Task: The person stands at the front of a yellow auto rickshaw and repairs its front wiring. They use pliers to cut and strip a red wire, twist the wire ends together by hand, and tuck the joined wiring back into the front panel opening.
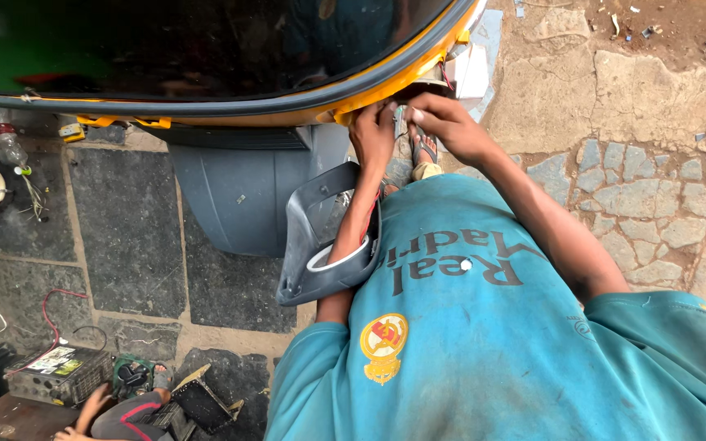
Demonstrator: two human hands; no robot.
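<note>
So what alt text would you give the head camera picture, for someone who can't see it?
Seen from above, a person in a teal shirt presses the left hand and right hand against the yellow edge under a vehicle's dark windscreen, with a grey plastic frame looped over the left forearm. Stone paving lies below.

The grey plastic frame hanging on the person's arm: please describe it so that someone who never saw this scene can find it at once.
Start at the yellow edge of the vehicle body across the top, where both hands work. Follow the left hand down its forearm to the teal shirt. The grey plastic frame hangs around that forearm like a big ring. Unlike the fixed grey mudguard behind it, it is loose, hollow and tilted.
</note>
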